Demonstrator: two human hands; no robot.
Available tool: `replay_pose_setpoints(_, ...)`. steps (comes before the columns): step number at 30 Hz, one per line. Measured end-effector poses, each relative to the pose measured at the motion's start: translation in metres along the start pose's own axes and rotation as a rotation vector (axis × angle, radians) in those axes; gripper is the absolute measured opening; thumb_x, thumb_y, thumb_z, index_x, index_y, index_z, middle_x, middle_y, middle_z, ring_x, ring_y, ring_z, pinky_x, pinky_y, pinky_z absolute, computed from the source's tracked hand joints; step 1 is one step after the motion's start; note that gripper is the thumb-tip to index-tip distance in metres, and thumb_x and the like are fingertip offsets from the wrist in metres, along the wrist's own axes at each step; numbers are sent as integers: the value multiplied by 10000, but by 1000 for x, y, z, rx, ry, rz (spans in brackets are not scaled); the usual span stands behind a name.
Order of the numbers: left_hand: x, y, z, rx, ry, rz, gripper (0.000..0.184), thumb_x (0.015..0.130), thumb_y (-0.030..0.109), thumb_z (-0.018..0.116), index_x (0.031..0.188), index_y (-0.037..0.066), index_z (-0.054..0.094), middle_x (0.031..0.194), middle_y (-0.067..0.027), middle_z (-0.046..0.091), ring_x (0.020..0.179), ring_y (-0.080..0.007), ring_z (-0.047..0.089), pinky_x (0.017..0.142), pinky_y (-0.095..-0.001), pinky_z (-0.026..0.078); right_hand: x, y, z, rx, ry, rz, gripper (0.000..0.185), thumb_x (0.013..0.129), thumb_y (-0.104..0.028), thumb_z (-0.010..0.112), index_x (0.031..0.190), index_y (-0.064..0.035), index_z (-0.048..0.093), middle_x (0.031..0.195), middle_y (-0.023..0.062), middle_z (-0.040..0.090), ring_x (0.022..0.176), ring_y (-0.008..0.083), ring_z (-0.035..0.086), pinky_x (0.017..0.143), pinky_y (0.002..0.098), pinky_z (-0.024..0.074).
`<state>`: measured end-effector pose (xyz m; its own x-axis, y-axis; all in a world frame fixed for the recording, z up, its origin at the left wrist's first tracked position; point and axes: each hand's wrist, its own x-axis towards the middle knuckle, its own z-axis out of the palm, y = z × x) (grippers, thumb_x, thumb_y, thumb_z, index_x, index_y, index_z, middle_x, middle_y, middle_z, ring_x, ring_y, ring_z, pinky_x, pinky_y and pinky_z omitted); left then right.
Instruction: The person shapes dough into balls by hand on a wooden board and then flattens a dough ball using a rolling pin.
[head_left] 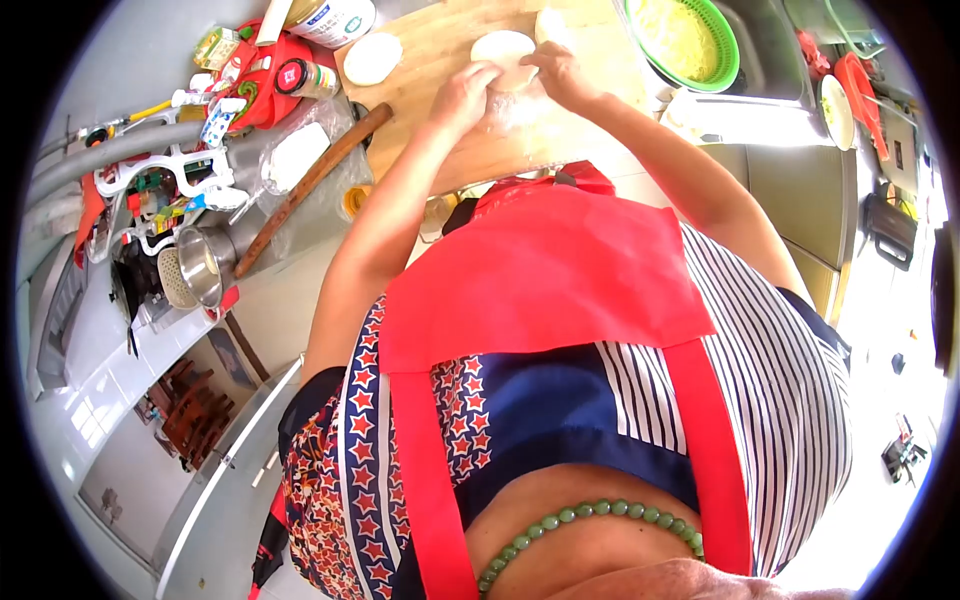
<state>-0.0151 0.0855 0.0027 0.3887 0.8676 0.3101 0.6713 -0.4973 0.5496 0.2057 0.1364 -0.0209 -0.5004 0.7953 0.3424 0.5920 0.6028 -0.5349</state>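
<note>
Between my hands, above the wooden board [430, 130], is a small piece of dough [512, 78]. My left hand [466, 95] has its fingers closed on the left edge of this piece. On the right edge, my right hand [562, 77] pinches it. Just beyond it lies a round of dough [502, 46], and another round [372, 59] rests at the board's left. A third round [552, 28] is partly behind my right hand. White flour [505, 120] dusts the board below the held piece.
A rolling pin [315, 188] lies slanted at the board's left edge. Left of it are a seasoning jar [305, 78], a red basket [262, 85] and a metal pot [207, 265]. A green colander [722, 50] of pale shreds stands by the sink [775, 60].
</note>
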Motion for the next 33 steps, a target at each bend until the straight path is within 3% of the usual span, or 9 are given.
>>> replay_pose_setpoints(4, 12, 9, 6, 58, 386, -244, 365, 790, 3, 590, 1147, 83, 587, 1120, -129, 623, 999, -354, 605, 875, -423, 495, 4, -21, -5, 49, 50, 121, 426, 815, -32, 551, 1231, -118, 574, 1192, 147, 592, 1151, 355, 535, 956, 411, 456)
replay_pose_setpoints(8, 37, 6, 10, -88, 81, -614, 384, 780, 43, 614, 1163, 56, 581, 1086, -208, 633, 1022, -389, 590, 892, -435, 474, 16, -33, 12, -111, -80, 199, 466, 834, -167, 630, 1270, -73, 495, 1229, 176, 550, 1187, 379, 491, 996, 451, 409)
replay_pose_setpoints(11, 15, 0, 15, -77, -5, -545, 343, 776, 14, 606, 1111, 90, 621, 1023, -179, 665, 987, -304, 635, 843, -374, 505, -4, -42, 11, -128, -135, 159, 390, 815, -214, 662, 1159, -63, 557, 1096, 183, 567, 1089, 377, 531, 961, 429, 418)
replay_pose_setpoints(13, -5, 6, 12, -152, -22, -493, 312, 783, 3, 609, 1084, 78, 640, 1021, -160, 672, 968, -278, 652, 830, -359, 524, -29, -61, 1, -55, -163, 222, 418, 805, -228, 673, 1184, -89, 566, 1237, 133, 534, 1183, 349, 481, 996, 454, 387)
replay_pose_setpoints(16, -13, 30, 2, 7, 279, -214, 442, 820, 127, 656, 1231, 10, 545, 1249, -199, 544, 1144, -347, 538, 970, -387, 451, -31, -72, -3, -229, -150, 26, 479, 852, -296, 598, 1283, -100, 527, 1364, 85, 480, 1326, 303, 362, 1082, 491, 310)
replay_pose_setpoints(21, -4, 38, 31, 221, 81, -75, 679, 897, 463, 546, 1376, 0, 413, 1421, -214, 410, 1318, -412, 368, 1079, -510, 285, -13, -62, 35, -255, -462, -114, 581, 832, -338, 583, 1361, -124, 476, 1433, 132, 427, 1371, 328, 323, 1133, 527, 208)
replay_pose_setpoints(23, -9, 40, 38, 247, 2, -130, 726, 908, 557, 462, 1383, 9, 415, 1442, -199, 394, 1346, -397, 337, 1101, -511, 240, -20, -61, 48, -193, -260, -127, 587, 825, -346, 590, 1358, -127, 478, 1428, 130, 432, 1365, 327, 331, 1132, 530, 207)
replay_pose_setpoints(28, -20, 45, 42, 192, 45, -165, 697, 861, 479, 562, 1366, 14, 442, 1441, -183, 392, 1347, -386, 333, 1108, -525, 233, -37, -54, 66, -29, -57, -139, 604, 806, -365, 608, 1350, -134, 484, 1418, 125, 445, 1350, 326, 349, 1129, 535, 204)
replay_pose_setpoints(33, -13, 41, 42, 163, 109, -180, 661, 837, 406, 614, 1361, 35, 455, 1439, -174, 396, 1338, -382, 344, 1115, -517, 243, -28, -59, 62, -278, -198, -104, 706, 824, -475, 530, 1433, -149, 386, 1495, 115, 354, 1401, 364, 245, 1139, 539, 151)
